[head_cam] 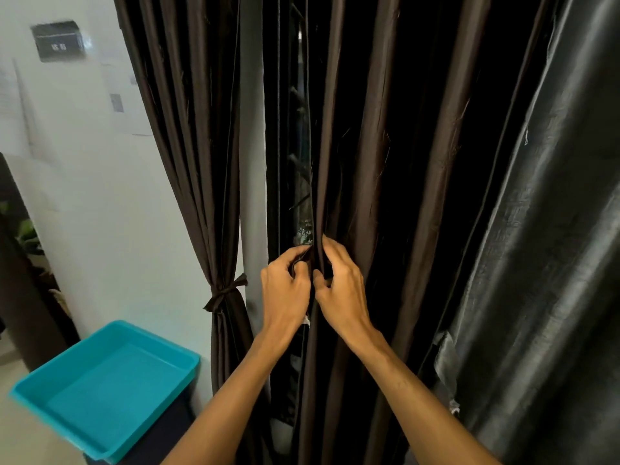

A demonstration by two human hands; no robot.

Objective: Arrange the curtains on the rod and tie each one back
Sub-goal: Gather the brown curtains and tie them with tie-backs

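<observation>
Both bare forearms reach away and converge; the left hand (285, 292) and right hand (340, 290), fingers curled, pinch the curtain (322, 196) side by side.

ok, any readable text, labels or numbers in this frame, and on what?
Nothing legible.
Short white marking on the dark wall plaque: too blurred to read.
Print on the paper sheets on the wall: too small and blurred to read.
On the brown curtain and teal tray: none.

You can read nothing here. The dark wall sign (59, 40) bears pale marks — too blurred — and the papers (115, 102) below it likewise.
</observation>
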